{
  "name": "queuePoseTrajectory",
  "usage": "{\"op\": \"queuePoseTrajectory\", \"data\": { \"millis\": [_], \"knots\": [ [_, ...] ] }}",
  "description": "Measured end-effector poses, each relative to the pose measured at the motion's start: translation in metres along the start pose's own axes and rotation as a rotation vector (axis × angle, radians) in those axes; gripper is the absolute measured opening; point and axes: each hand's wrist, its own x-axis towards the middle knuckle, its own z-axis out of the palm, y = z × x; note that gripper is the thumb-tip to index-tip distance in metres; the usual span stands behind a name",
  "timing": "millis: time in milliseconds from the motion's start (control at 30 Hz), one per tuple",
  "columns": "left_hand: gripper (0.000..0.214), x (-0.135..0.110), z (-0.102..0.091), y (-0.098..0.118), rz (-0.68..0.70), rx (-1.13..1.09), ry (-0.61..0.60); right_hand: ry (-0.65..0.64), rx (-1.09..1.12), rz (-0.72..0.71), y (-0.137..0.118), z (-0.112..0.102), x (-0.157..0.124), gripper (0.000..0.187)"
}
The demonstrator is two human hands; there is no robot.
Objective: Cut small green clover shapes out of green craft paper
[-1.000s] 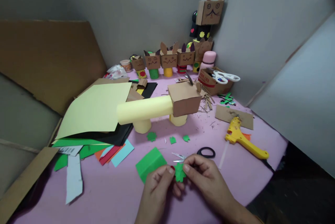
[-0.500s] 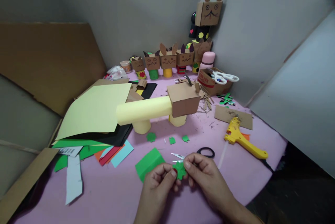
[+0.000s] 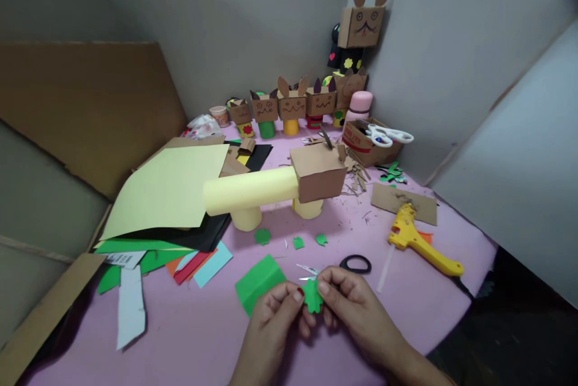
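Both hands pinch a small green paper cutout low over the pink table. My left hand grips its left edge between thumb and forefinger. My right hand holds its right edge the same way. A folded green paper sheet lies just left of the hands. Small black-handled scissors lie just beyond the fingers. Several green scraps lie further back, in front of a yellow-tube animal with a cardboard box head.
A yellow glue gun lies at the right. Stacked coloured paper and a pale yellow sheet fill the left. Several small cardboard-headed figures line the back wall. A cardboard box with white scissors stands back right.
The hands stay in the same place and have turned the green cutout slightly between the fingertips. The view has shifted a little; nothing else has moved.
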Motion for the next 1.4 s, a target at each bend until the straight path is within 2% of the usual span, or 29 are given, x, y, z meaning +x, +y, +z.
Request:
{"op": "queuePoseTrajectory", "data": {
  "millis": [267, 500, 600, 733, 800, 867, 1000, 1100, 1200, 1233, 1300, 1400],
  "knots": [
    [0.024, -0.003, -0.002, 0.009, 0.013, 0.111, 0.131, 0.069, -0.055, 0.036, 0.0, -0.001, -0.001, 0.04],
    [0.022, 0.004, -0.028, 0.024, 0.115, 0.129, 0.278, 0.114, -0.1, 0.035, 0.0, 0.001, -0.001, 0.041],
    [0.024, 0.005, -0.026, 0.027, 0.109, 0.21, 0.21, 0.123, -0.123, 0.016, -0.002, 0.003, 0.0, 0.039],
    [0.016, 0.001, -0.012, 0.022, 0.069, 0.264, 0.062, 0.087, -0.191, -0.045, -0.002, 0.004, -0.001, 0.035],
    [0.015, 0.0, -0.01, 0.021, 0.081, 0.294, 0.049, 0.072, -0.234, -0.07, 0.0, 0.004, -0.002, 0.034],
    [0.017, 0.002, -0.016, 0.024, 0.116, 0.31, 0.122, 0.074, -0.262, -0.074, 0.003, 0.003, -0.003, 0.034],
    [0.018, 0.01, -0.044, 0.038, 0.207, 0.404, 0.388, 0.07, -0.33, -0.092, 0.007, 0.001, -0.003, 0.032],
    [0.023, 0.014, -0.063, 0.044, 0.272, 0.703, 0.475, 0.067, -0.412, -0.144, 0.008, 0.001, -0.003, 0.031],
    [0.03, 0.01, -0.068, 0.042, 0.391, 1.028, 0.562, 0.098, -0.481, -0.186, 0.007, 0.001, -0.004, 0.03],
    [0.028, 0.007, -0.067, 0.038, 0.414, 1.087, 0.542, 0.113, -0.503, -0.202, 0.007, 0.001, -0.004, 0.029],
    [0.026, -0.001, -0.064, 0.03, 0.414, 1.15, 0.427, 0.136, -0.556, -0.242, 0.006, 0.0, -0.005, 0.027],
    [0.036, -0.012, -0.059, 0.017, 0.411, 1.236, 0.32, 0.129, -0.639, -0.318, 0.004, 0.0, -0.005, 0.024]
  ]
}}
